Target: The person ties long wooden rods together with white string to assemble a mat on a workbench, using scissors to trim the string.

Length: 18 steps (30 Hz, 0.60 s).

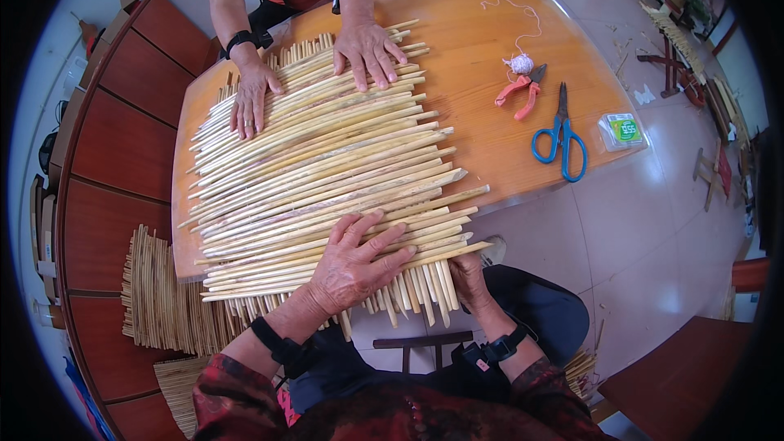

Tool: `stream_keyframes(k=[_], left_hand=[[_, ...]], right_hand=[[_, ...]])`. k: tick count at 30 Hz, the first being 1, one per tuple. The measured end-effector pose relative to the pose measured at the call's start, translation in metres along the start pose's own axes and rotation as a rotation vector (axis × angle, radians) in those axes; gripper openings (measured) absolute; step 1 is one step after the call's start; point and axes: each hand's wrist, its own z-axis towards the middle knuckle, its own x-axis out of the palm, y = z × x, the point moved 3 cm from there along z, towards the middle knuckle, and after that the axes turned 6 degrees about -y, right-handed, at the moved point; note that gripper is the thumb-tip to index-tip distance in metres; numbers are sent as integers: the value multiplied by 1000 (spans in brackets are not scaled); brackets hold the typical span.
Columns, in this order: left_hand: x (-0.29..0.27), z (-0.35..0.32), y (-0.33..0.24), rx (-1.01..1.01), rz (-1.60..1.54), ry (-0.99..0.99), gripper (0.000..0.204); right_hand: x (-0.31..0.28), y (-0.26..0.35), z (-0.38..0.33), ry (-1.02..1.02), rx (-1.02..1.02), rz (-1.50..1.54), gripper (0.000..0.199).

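Observation:
A broad layer of pale peeled stalks (318, 159) lies across the table, with crosswise stalks (420, 290) showing beneath and jutting past the near edge. My left hand (359, 261) rests flat on the near stalks, fingers spread. At the near right corner, my right hand (468, 282) is closed round the stalk ends, its fingers partly hidden beneath them. Opposite me, another person's two hands press on the far part of the layer: one hand (255, 94) at the left, the other (367, 53) nearer the middle.
On the wooden table (482, 33) lie a ball of pale string (521, 64), red-handled pliers (518, 98), blue-handled scissors (561, 137) and a small clear box (621, 131). More stalk mats (163, 294) lean by the red cabinet (110, 233) at left. A stool (425, 341) stands below.

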Motion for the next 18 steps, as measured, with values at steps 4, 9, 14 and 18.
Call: stream_keyframes(k=[4, 9, 14, 18], left_hand=[[-2, 0, -1, -5, 2, 8, 43], [-1, 1, 0, -5, 5, 17, 43], [-2, 1, -1, 3, 5, 7, 42], [-2, 1, -1, 3, 1, 8, 42]], right_hand=[[4, 14, -1, 19, -115, -156, 17], [1, 6, -2, 15, -75, -165, 15], [3, 5, -1, -3, -6, -74, 14], [4, 8, -1, 2, -2, -47, 16]])
